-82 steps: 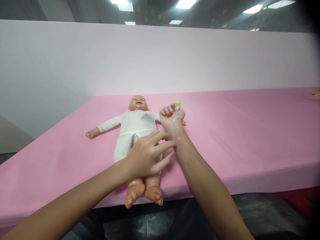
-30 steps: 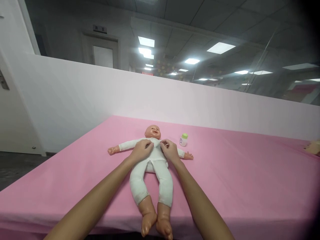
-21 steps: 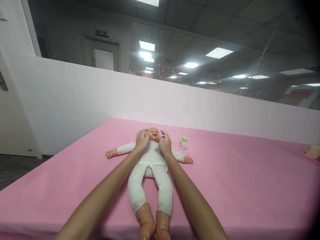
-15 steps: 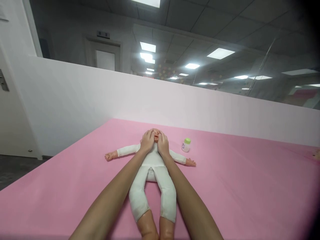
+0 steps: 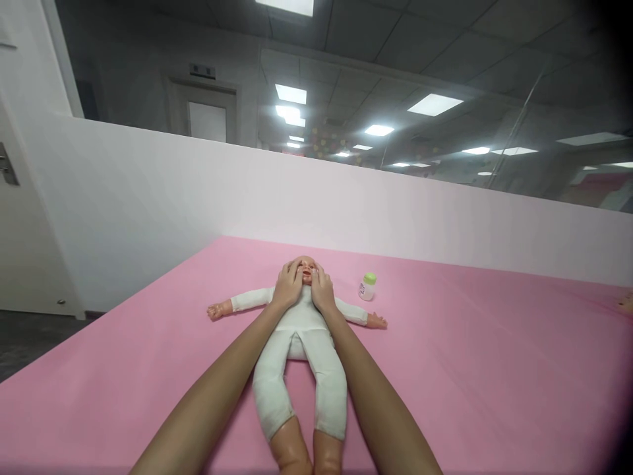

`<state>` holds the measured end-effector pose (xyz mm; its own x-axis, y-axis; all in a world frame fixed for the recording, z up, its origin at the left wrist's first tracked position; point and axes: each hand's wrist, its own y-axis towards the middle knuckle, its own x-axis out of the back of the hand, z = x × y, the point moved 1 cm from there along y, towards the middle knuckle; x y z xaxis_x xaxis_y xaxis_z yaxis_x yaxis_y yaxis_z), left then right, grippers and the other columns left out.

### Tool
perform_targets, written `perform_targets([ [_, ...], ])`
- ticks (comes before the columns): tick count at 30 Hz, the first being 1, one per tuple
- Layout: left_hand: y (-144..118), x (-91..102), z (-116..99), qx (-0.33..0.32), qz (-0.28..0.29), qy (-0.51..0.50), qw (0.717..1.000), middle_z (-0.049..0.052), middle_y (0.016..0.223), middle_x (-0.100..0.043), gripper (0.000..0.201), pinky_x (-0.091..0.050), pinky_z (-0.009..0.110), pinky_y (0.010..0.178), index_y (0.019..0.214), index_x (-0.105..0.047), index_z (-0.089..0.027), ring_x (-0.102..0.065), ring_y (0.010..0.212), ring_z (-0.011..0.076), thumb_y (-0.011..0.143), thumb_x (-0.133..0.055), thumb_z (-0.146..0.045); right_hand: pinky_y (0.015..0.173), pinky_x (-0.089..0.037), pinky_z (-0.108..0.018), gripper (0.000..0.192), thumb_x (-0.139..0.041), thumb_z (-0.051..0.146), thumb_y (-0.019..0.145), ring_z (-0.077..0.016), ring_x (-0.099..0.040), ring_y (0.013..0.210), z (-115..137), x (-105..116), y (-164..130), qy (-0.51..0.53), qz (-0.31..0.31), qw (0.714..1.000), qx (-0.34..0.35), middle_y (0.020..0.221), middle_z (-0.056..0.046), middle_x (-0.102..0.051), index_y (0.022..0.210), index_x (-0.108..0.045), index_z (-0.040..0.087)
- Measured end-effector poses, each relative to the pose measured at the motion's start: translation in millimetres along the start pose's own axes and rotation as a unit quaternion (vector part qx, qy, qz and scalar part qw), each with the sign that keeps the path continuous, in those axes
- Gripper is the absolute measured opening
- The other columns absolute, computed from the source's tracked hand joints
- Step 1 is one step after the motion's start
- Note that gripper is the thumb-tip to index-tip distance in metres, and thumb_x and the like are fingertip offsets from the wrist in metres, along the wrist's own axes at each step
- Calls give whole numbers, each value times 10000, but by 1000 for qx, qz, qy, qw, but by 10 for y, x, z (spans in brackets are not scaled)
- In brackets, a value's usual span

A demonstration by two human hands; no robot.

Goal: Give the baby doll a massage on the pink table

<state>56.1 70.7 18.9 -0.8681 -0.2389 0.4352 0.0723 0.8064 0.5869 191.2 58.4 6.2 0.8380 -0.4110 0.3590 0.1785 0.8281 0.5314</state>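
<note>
A baby doll (image 5: 307,315) with a white cloth body lies face up on a pink surface (image 5: 459,356), its arms spread and its feet toward me. My left hand (image 5: 289,282) rests along the left side of the doll's face, fingers laid flat on the cheek. On the other side, my right hand (image 5: 321,287) lies against the opposite cheek in the same way. The doll's mouth and forehead show between my hands; its cheeks and ears are covered. Both forearms pass over the doll's sides. A small bottle (image 5: 367,287) with a green lid stands beyond the doll's arm on the right.
A low white wall (image 5: 316,198) runs behind the pink surface, with glass above it. At the left is a door (image 5: 24,231) with a metal handle. Part of a skin-coloured object (image 5: 627,302) shows at the far right edge.
My hands have shifted slightly down the doll's face, toward me, so more of its forehead and eyes shows. The doll and the bottle stay in place.
</note>
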Motion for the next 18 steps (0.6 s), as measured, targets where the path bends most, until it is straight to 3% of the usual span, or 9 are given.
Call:
perform_targets([
  [6, 23, -7, 55, -5, -3, -5, 1000, 85, 1381, -566, 400, -335, 443, 1178, 1369, -571, -271, -483, 1328, 216, 1046, -338, -307, 1174, -333, -466, 592, -240, 521, 1042, -266, -489, 1311, -116, 63, 27, 21, 27, 999, 35, 1413, -105, -598, 1505, -491, 250],
  [12, 19, -6, 68, 22, 6, -6, 1000, 98, 1403, -517, 444, -336, 427, 1187, 1410, -573, -291, -483, 1337, 226, 1039, -331, -328, 1197, -323, -448, 610, -219, 570, 1038, -241, -495, 1338, -234, 44, 76, 53, 35, 997, 33, 1422, -81, -596, 1488, -511, 280],
  [18, 12, 4, 41, 18, -24, -10, 999, 119, 1339, -563, 454, -352, 433, 1175, 1403, -563, -234, -499, 1314, 232, 1053, -308, -371, 1220, -296, -462, 643, -216, 590, 1031, -241, -442, 1410, -273, 21, 68, 68, 9, 998, 7, 1503, -84, -539, 1495, -493, 241],
])
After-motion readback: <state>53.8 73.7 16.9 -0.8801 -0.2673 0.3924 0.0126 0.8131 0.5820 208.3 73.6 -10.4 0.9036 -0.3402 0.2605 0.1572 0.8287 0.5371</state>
